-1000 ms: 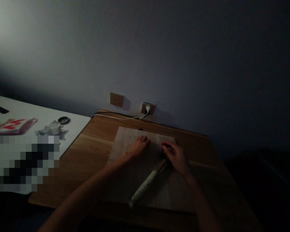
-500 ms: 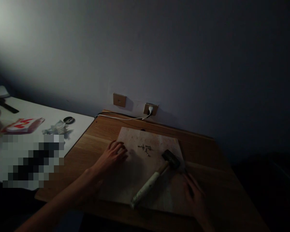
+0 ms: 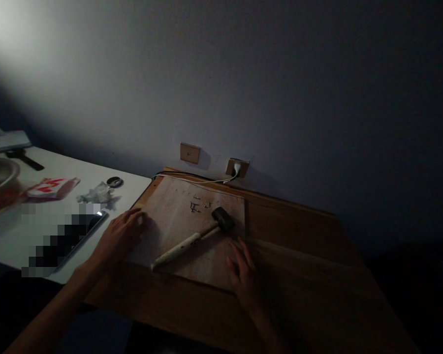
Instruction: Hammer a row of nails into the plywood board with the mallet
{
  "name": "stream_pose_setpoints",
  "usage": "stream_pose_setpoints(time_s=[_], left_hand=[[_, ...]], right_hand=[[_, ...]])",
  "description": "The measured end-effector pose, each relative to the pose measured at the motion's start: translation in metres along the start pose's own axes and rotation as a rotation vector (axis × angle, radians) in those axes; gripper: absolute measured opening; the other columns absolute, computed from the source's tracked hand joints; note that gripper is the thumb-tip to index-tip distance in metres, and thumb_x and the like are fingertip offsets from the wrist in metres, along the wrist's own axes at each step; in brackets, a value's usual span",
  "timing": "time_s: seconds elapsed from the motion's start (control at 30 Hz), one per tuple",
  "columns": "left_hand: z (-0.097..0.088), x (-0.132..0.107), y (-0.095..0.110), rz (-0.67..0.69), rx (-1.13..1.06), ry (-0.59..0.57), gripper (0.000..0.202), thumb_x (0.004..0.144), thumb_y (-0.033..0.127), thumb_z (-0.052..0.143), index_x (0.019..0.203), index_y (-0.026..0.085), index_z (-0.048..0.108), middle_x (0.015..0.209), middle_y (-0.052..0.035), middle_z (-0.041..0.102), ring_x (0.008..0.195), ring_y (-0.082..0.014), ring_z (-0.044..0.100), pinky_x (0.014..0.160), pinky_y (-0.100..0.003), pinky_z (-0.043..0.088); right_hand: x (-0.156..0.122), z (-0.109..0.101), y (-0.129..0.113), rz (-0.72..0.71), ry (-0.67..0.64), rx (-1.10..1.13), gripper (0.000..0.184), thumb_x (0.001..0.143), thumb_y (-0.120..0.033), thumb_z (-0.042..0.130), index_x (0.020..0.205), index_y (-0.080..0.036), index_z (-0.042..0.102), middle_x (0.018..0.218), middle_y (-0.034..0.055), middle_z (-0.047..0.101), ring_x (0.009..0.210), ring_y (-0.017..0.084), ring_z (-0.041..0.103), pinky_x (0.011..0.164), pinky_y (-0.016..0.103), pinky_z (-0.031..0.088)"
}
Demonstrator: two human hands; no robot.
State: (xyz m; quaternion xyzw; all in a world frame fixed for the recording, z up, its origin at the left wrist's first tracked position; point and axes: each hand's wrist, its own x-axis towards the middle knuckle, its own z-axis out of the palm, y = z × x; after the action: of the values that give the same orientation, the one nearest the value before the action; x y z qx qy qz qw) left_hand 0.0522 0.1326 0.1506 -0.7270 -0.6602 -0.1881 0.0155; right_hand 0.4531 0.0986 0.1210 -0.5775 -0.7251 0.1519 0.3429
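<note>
A black-headed mallet (image 3: 223,219) with a pale-wrapped handle lies diagonally across a flat, light square board (image 3: 158,216). Just beyond its head, several small metal pieces like screws or nails (image 3: 195,207) lie loose on the board. My left hand (image 3: 123,231) rests over the board's left edge, fingers loosely extended. At the right edge is my right hand (image 3: 243,270), fingers apart, thumb over the board near the mallet head. Neither hand touches the mallet. Dim light hides where the fingertips meet the board.
The board lies on a wooden table (image 3: 299,250) against the wall. A white table (image 3: 133,179) adjoins on the left, holding a red-and-white packet (image 3: 53,189), crumpled plastic (image 3: 99,194), a black roll (image 3: 115,182) and a bowl (image 3: 13,174). Cables run to a socket (image 3: 237,168).
The board has shifted left and toward the wall, carrying the mallet and metal pieces. Both hands have moved left with it, and the right fingers have spread. The view has also shifted slightly.
</note>
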Motion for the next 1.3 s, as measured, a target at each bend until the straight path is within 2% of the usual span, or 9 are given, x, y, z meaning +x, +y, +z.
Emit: stream_pose_setpoints(time_s=[0.17, 0.43, 0.57, 0.7, 0.83, 0.93, 1.1, 1.2, 1.3], left_hand=[[-0.011, -0.002, -0.009, -0.075, 0.078, -0.032, 0.045, 0.093, 0.041, 0.042, 0.125, 0.019, 0.064, 0.138, -0.0157, 0.061, 0.108, -0.0310, 0.069, 0.097, -0.045, 0.055], [-0.009, -0.005, -0.006, -0.103, 0.077, 0.007, 0.047, 0.098, 0.046, 0.037, 0.124, 0.019, 0.065, 0.139, -0.0151, 0.060, 0.096, -0.0273, 0.071, 0.091, -0.041, 0.057], [-0.012, -0.003, 0.005, -0.140, 0.089, 0.024, 0.048, 0.098, 0.048, 0.037, 0.120, 0.017, 0.067, 0.129, -0.0159, 0.064, 0.086, -0.0254, 0.071, 0.083, -0.039, 0.058], [-0.006, -0.004, 0.018, -0.138, 0.156, 0.040, 0.045, 0.097, 0.046, 0.040, 0.115, 0.017, 0.069, 0.115, -0.0147, 0.069, 0.090, -0.0289, 0.070, 0.082, -0.040, 0.057], [0.005, -0.011, 0.028, -0.083, 0.119, 0.036, 0.035, 0.096, 0.040, 0.046, 0.113, 0.020, 0.069, 0.116, -0.0129, 0.069, 0.093, -0.0258, 0.070, 0.080, -0.035, 0.057], [0.009, -0.013, 0.046, -0.007, 0.065, -0.027, 0.029, 0.096, 0.035, 0.050, 0.117, 0.023, 0.066, 0.125, -0.0115, 0.066, 0.092, -0.0240, 0.071, 0.078, -0.034, 0.058], [0.015, -0.009, 0.093, 0.105, -0.019, -0.096, 0.028, 0.099, 0.030, 0.049, 0.123, 0.024, 0.061, 0.140, -0.0109, 0.058, 0.100, -0.0228, 0.070, 0.079, -0.033, 0.059], [0.017, -0.003, 0.119, 0.198, -0.110, -0.147, 0.026, 0.099, 0.026, 0.048, 0.122, 0.025, 0.062, 0.139, -0.0089, 0.058, 0.096, -0.0189, 0.070, 0.075, -0.028, 0.058], [0.014, 0.009, 0.138, 0.249, -0.087, -0.179, 0.024, 0.099, 0.025, 0.051, 0.119, 0.025, 0.063, 0.130, -0.0078, 0.063, 0.090, -0.0186, 0.069, 0.075, -0.030, 0.056]], right_hand=[[0.009, 0.002, -0.010, -0.035, -0.040, 0.012, 0.043, 0.102, -0.037, 0.048, 0.141, -0.025, 0.061, 0.155, 0.0108, 0.051, 0.138, 0.026, 0.054, 0.111, 0.042, 0.050], [0.007, 0.009, -0.008, -0.087, -0.093, -0.041, 0.044, 0.103, -0.038, 0.048, 0.143, -0.025, 0.059, 0.146, 0.0086, 0.060, 0.146, 0.031, 0.044, 0.116, 0.053, 0.045], [0.010, 0.008, -0.005, -0.097, -0.087, -0.058, 0.043, 0.103, -0.039, 0.047, 0.140, -0.023, 0.062, 0.142, 0.0108, 0.064, 0.142, 0.031, 0.049, 0.113, 0.053, 0.047], [0.012, 0.000, 0.002, -0.060, -0.063, -0.097, 0.044, 0.104, -0.044, 0.046, 0.136, -0.021, 0.065, 0.137, 0.0131, 0.067, 0.135, 0.030, 0.056, 0.110, 0.051, 0.050], [0.007, -0.013, 0.018, -0.023, 0.017, -0.111, 0.044, 0.103, -0.049, 0.044, 0.126, -0.022, 0.071, 0.127, 0.0133, 0.072, 0.125, 0.029, 0.063, 0.105, 0.048, 0.053], [0.000, -0.029, 0.036, 0.042, 0.061, -0.133, 0.049, 0.102, -0.055, 0.043, 0.118, -0.021, 0.074, 0.122, 0.0146, 0.074, 0.115, 0.029, 0.068, 0.099, 0.045, 0.055], [-0.007, -0.066, 0.074, 0.157, 0.154, -0.184, 0.062, 0.097, -0.068, 0.038, 0.103, -0.020, 0.077, 0.110, 0.0170, 0.075, 0.105, 0.031, 0.070, 0.095, 0.047, 0.055], [-0.011, -0.089, 0.094, 0.242, 0.161, -0.184, 0.063, 0.093, -0.071, 0.040, 0.102, -0.019, 0.075, 0.113, 0.0177, 0.075, 0.107, 0.033, 0.069, 0.097, 0.050, 0.053], [-0.017, -0.101, 0.097, 0.341, 0.201, -0.147, 0.064, 0.090, -0.072, 0.044, 0.108, -0.018, 0.072, 0.117, 0.0186, 0.074, 0.110, 0.034, 0.067, 0.099, 0.050, 0.051]])
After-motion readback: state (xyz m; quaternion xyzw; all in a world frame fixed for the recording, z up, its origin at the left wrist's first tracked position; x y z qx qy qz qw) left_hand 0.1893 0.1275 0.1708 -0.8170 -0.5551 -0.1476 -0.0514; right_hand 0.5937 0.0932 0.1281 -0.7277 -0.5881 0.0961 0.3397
